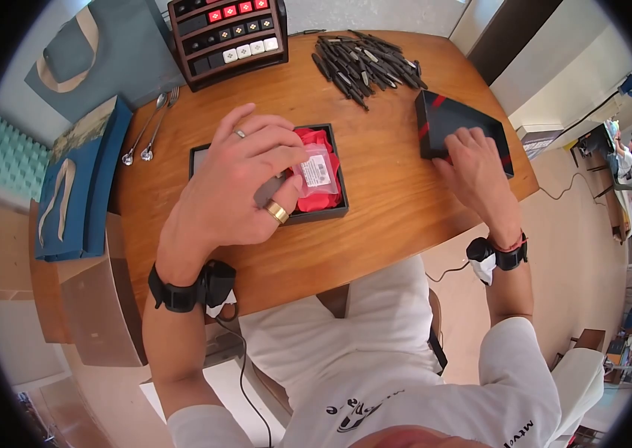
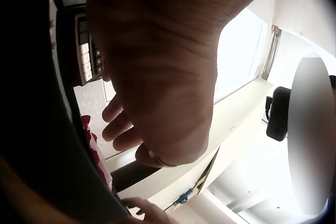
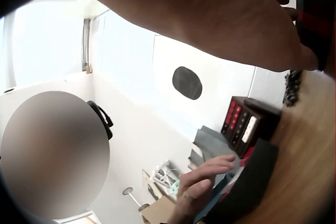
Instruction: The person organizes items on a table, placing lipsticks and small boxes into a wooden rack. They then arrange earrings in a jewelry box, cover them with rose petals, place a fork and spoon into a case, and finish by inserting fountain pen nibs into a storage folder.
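In the head view my left hand (image 1: 237,175), with rings on two fingers, hovers over a black gift box (image 1: 338,172) standing uncovered on the table. Its fingers are loosely extended, the index fingertip and thumb right at a small clear plastic bag (image 1: 317,170) with a white printed label. The bag lies on red filling (image 1: 322,137) inside the box; the hand hides the box's left part. Farther right, my right hand (image 1: 474,164) grips the near left edge of the black box lid (image 1: 469,119), which carries red ribbon. The left wrist view shows mostly palm.
Many black pens (image 1: 368,63) lie heaped at the back of the wooden table (image 1: 383,179). A dark tiered rack (image 1: 230,37) of small boxes stands behind the gift box. To the left are a spoon (image 1: 144,127), a fork (image 1: 160,123) and blue gift bags (image 1: 81,187).
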### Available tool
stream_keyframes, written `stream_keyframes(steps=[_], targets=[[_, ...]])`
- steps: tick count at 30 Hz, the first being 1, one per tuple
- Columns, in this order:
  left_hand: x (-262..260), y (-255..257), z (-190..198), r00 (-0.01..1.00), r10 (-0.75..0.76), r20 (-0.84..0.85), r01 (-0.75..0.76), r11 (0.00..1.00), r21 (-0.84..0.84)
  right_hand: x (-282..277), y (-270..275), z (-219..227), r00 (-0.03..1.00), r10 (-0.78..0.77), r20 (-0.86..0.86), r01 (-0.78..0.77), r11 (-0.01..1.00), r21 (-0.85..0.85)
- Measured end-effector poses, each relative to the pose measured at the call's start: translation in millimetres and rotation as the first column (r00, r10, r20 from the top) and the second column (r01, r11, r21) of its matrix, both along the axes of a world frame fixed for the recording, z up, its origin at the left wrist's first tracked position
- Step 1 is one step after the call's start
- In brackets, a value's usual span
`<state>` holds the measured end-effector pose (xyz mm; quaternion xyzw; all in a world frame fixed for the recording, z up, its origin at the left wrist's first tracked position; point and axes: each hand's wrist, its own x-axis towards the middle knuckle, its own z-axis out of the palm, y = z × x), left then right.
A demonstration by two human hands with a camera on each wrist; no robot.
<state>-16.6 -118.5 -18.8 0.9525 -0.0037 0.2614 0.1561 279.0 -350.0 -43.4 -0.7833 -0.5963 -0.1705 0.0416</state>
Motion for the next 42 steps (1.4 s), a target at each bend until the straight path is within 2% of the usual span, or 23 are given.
stream_keyframes(steps=[1,5,8,10,11,12,13,14,15,16,17,18,19,21,22,25,27,31,34,35,37,39,42], targets=[[1,1,0,1.0,-0.004,0.007,0.004,1.0,0.003,5,-1,-3,0.999,-0.031,-0.033,0.029,0.996,-0.081],[5,9,-7,0.994,0.025,0.105,-0.033,0.996,0.08,-1,-4,6,0.995,0.056,-0.085,-0.058,0.998,-0.025],[4,11,-6,0.985,0.072,0.156,-0.088,0.991,0.1,-19,-5,29,0.981,0.165,-0.102,-0.152,0.98,0.129],[2,9,-4,0.983,0.089,0.163,-0.105,0.99,0.091,-37,-5,50,0.888,0.16,-0.432,0.029,0.916,0.4],[1,9,-2,0.984,0.106,0.145,-0.116,0.991,0.061,-41,-3,58,0.89,0.16,-0.428,0.029,0.915,0.403],[0,8,0,0.984,0.122,0.129,-0.127,0.991,0.033,-43,0,66,0.705,0.401,-0.585,0.041,0.8,0.598],[-1,6,0,0.983,0.12,0.136,-0.126,0.991,0.04,-46,4,74,0.459,0.636,-0.621,0.118,0.649,0.751],[0,2,-4,0.98,0.147,0.133,-0.139,0.988,-0.064,-47,10,82,0.37,0.714,-0.594,0.141,0.589,0.796],[0,1,-6,0.976,0.173,0.131,-0.151,0.975,-0.165,-50,16,84,0.377,0.722,-0.58,0.132,0.577,0.806],[1,1,-8,0.973,0.176,0.149,-0.153,0.977,-0.151,-53,25,84,0.193,0.813,-0.55,0.167,0.525,0.834],[-1,2,-10,0.985,0.142,0.093,-0.11,0.951,-0.29,-60,37,86,-0.004,0.872,-0.49,0.209,0.48,0.852],[-3,5,-11,0.994,0.103,0.04,-0.077,0.902,-0.424,-76,50,87,-0.062,0.885,-0.462,0.251,0.462,0.851],[-3,8,-14,0.992,0.12,0.048,-0.09,0.909,-0.408,-66,59,75,-0.082,0.874,-0.478,0.206,0.484,0.85],[2,9,-12,0.983,0.015,0.183,0.092,0.82,-0.565,-88,79,67,-0.207,0.893,-0.4,0.226,0.442,0.868],[-2,5,-5,0.99,0.04,0.136,0.053,0.784,-0.618,-93,84,64,-0.217,0.895,-0.389,0.224,0.433,0.873],[-3,18,-7,0.98,0.104,0.169,0.007,0.834,-0.552,-102,92,58,-0.27,0.873,-0.407,0.224,0.468,0.855],[-10,23,0,0.985,0.127,0.117,-0.043,0.837,-0.546,-106,95,63,-0.353,0.814,-0.461,0.357,0.572,0.738],[-22,29,4,0.99,0.129,-0.049,-0.135,0.831,-0.539,-40,116,31,-0.411,0.747,-0.523,0.377,0.662,0.648],[-29,21,20,0.977,0.167,-0.132,-0.207,0.887,-0.413,-17,123,15,-0.137,0.579,-0.804,0.411,0.772,0.486],[-29,18,24,0.978,0.143,-0.154,-0.196,0.888,-0.416,-17,119,11,-0.141,0.575,-0.806,0.438,0.767,0.47],[-41,16,36,0.939,0.176,-0.295,-0.291,0.863,-0.412,-25,126,11,-0.166,0.435,-0.885,0.32,0.872,0.369],[-43,11,44,0.924,0.191,-0.33,-0.325,0.847,-0.421,-30,124,10,-0.146,0.416,-0.898,0.292,0.885,0.362],[-52,11,49,0.873,0.211,-0.439,-0.388,0.847,-0.365,-42,119,9,0.011,0.212,-0.977,0.058,0.975,0.212]])
